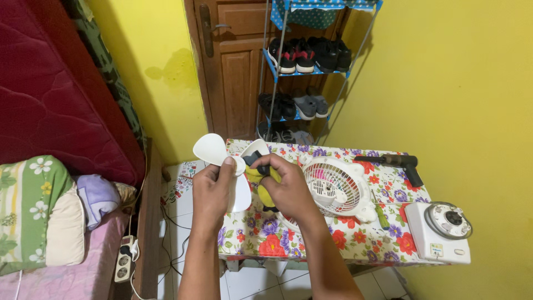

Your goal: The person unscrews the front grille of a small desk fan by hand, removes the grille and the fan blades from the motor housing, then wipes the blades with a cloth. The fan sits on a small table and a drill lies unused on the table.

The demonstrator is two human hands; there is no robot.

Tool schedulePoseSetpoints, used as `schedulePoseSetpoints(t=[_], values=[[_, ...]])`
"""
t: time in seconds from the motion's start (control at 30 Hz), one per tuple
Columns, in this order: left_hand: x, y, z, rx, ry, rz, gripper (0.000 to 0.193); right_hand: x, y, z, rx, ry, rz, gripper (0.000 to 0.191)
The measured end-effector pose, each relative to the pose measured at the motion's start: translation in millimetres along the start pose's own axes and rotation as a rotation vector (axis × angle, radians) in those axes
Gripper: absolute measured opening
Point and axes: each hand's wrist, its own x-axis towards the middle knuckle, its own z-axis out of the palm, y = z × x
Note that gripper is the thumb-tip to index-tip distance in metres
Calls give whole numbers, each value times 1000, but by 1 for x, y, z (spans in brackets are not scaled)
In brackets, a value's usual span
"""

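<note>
My left hand (212,191) grips a white three-bladed fan propeller (223,157) by its hub, held up in front of me above the near left corner of the table. My right hand (288,189) presses a yellow cloth (261,186) with a dark patch against the propeller's hub. A white fan grille (333,186) lies flat on the floral tablecloth (261,233) just right of my right hand.
A white fan base with a round dial (440,229) sits at the table's right end, a black power tool (401,163) at the back right, a green-handled screwdriver (381,216) between them. A shoe rack (306,66) and wooden door stand behind. Bed with pillows on the left, power strip (124,261) on the floor.
</note>
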Motion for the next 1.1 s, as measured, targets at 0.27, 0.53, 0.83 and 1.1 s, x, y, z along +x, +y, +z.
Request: schedulePoseSetpoints(t=[0.27,0.53,0.83,1.1], values=[[3,3,4,-89,47,51,36,-1,13,-9,-120,-72,-10,25],[2,-2,16,-44,73,37,37,2,15,7,-215,244,-202,42],[1,-5,10,-122,-22,-6,37,6,22,0,-199,395,-178,31],[-1,2,11,-55,-65,-40,37,2,12,4,-320,379,-161,27]])
